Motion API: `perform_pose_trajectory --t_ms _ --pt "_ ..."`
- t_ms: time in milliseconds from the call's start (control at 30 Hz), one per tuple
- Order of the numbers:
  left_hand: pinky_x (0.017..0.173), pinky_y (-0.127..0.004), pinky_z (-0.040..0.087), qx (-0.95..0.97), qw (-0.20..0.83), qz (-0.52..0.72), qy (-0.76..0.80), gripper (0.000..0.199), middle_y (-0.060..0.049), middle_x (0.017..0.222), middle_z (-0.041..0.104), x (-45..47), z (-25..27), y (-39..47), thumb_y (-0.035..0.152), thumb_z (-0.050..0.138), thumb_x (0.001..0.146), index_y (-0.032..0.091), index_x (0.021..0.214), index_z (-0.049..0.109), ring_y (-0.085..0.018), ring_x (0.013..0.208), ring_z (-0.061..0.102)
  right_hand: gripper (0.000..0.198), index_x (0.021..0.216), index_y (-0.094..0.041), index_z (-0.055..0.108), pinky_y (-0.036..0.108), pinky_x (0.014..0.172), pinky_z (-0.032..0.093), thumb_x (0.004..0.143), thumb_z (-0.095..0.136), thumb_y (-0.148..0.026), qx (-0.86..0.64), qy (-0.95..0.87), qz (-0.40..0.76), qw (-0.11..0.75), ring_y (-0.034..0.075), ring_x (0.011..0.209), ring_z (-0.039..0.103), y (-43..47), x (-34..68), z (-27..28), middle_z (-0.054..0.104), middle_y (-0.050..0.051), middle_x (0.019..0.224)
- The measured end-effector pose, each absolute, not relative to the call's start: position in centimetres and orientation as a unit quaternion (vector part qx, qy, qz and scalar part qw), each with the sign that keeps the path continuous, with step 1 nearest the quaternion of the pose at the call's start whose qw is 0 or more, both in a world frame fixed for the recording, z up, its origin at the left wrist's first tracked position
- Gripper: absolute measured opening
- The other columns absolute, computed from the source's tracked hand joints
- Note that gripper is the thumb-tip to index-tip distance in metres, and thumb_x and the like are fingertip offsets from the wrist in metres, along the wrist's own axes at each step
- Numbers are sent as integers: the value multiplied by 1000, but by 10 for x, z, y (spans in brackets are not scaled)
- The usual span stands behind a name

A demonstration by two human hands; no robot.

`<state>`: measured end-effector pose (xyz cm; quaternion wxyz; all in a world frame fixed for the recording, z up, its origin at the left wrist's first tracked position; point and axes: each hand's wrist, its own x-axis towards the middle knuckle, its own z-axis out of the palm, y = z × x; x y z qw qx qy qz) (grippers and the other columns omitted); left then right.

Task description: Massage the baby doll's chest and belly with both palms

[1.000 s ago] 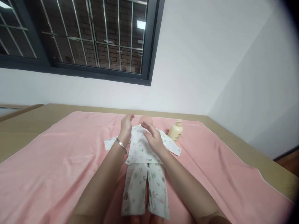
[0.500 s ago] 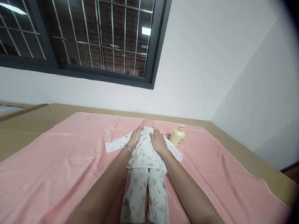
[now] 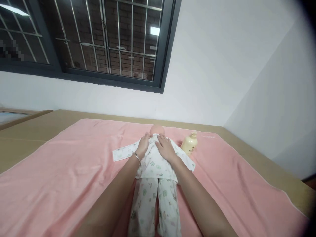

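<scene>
A baby doll (image 3: 157, 129) lies on a pink blanket (image 3: 81, 158), its head toward the wall. It wears a white patterned long-sleeved top (image 3: 154, 166) and matching trousers (image 3: 144, 200). My left hand (image 3: 143, 144), with a bracelet at the wrist, rests on the left side of the doll's upper body near the shoulder. My right hand (image 3: 166, 148) lies flat on the upper right of the top, fingers stretched toward the neck. Both hands are open on the cloth. The doll's face cannot be made out.
A pale yellow pump bottle (image 3: 189, 143) stands on the blanket just beyond the doll's right-side sleeve. The blanket covers a tan padded surface (image 3: 49, 126) against a white wall (image 3: 197, 65). Above is a dark-framed barred window (image 3: 111, 42).
My right hand has slid slightly inward and up across the top, nearer the neck. The left hand stays at the shoulder. The view has shifted a little.
</scene>
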<state>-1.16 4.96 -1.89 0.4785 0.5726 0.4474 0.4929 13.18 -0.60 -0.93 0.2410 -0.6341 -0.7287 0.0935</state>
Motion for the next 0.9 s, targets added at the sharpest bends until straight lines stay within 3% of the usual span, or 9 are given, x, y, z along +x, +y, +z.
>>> perform_pose_trajectory --t_ms 233,400,567,667,800,900 --pt "108 -37 38 558 491 492 454 64 -17 123 69 -11 -19 51 55 26 99 9 110 69 -27 121 60 71 150 8 26 45 119 14 101 22 -45 -720 -675 34 157 34 148 23 -18 118 -7 28 28 156" --pt "108 -35 38 550 503 494 448 67 -19 124 68 -12 -19 52 58 26 98 8 111 67 -26 121 61 65 150 3 30 40 121 8 99 30 -37 -618 -772 18 146 29 151 12 -23 108 -5 21 22 160" --pt "106 -36 39 551 490 496 458 65 -18 124 68 -11 -22 53 56 26 99 7 121 62 -26 121 60 62 152 -9 33 39 121 9 101 28 -43 -608 -762 70 211 23 150 18 -5 129 -9 26 13 161" --pt "106 -36 39 559 474 497 464 65 -18 120 70 -11 -24 53 56 25 99 8 117 65 -26 120 61 69 151 -3 31 42 120 14 101 22 -50 -679 -700 79 207 27 149 21 -4 134 -7 27 18 159" --pt "108 -37 36 546 478 505 466 62 -17 121 70 -9 -25 54 58 30 98 10 119 63 -27 124 58 78 149 9 27 49 119 10 100 23 -52 -753 -647 38 113 36 147 22 -22 115 0 29 30 154" --pt "109 -36 35 529 498 512 457 58 -16 121 70 -8 -23 53 55 32 99 10 123 61 -26 125 57 70 152 4 24 44 120 6 99 28 -42 -692 -714 21 98 33 150 12 -32 99 1 19 23 160"
